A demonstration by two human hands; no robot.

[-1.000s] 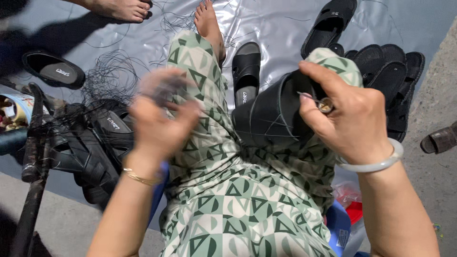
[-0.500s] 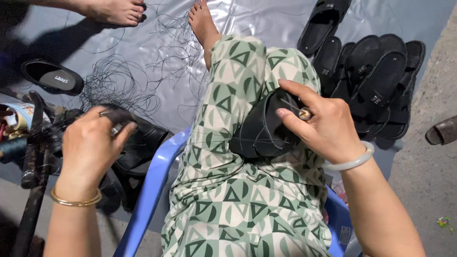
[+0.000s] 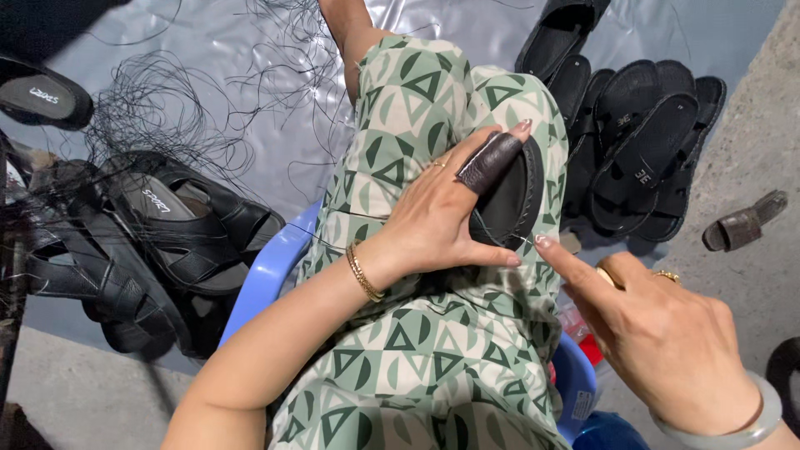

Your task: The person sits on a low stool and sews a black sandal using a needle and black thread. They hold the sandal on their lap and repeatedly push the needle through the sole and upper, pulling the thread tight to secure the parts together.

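A black sandal (image 3: 510, 200) rests on edge on my lap, over green patterned trousers (image 3: 417, 108). My left hand (image 3: 442, 212) grips it, thumb under the sole and a brown leather guard on the index finger lying across the strap. My right hand (image 3: 658, 333) is just right of the sandal, its index fingertip at the sole's lower edge. A thin black thread (image 3: 333, 240) runs from the left toward the sandal. Whether the right fingers pinch the thread is not visible.
A heap of black sandals (image 3: 158, 242) lies at the left beside tangled black thread (image 3: 158, 100). More black sandals (image 3: 642, 150) are stacked at the right on a grey sheet (image 3: 275, 50). I sit on a blue plastic chair (image 3: 267, 271). A brown piece (image 3: 744, 223) lies on the concrete.
My left hand came over from the sandal heap at the left and now grips the sandal on my lap. My right hand has let the sandal go and sits lower right.
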